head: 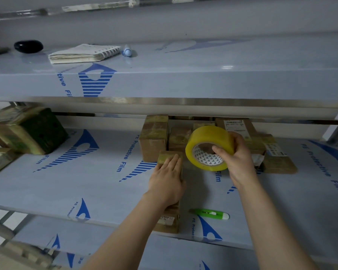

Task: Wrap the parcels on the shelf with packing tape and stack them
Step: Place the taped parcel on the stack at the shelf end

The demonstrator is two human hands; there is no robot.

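Note:
A long brown cardboard parcel [169, 219] lies on the middle shelf [109, 191], reaching to its front edge. My left hand [167, 180] rests flat on top of it, fingers together. My right hand [237, 156] holds a yellow roll of packing tape [209, 147] just right of the parcel's far end, thumb inside the core. Behind them several brown parcels [154, 139] stand at the back of the shelf, some with labels. A stack of taped parcels [25, 131] sits at the far left.
A green utility knife [211, 213] lies near the shelf's front edge, right of the parcel. The upper shelf [183, 78] overhangs the work area and holds a spiral notebook [82, 53], a black oval object [28, 46] and a small blue-white item [127, 50].

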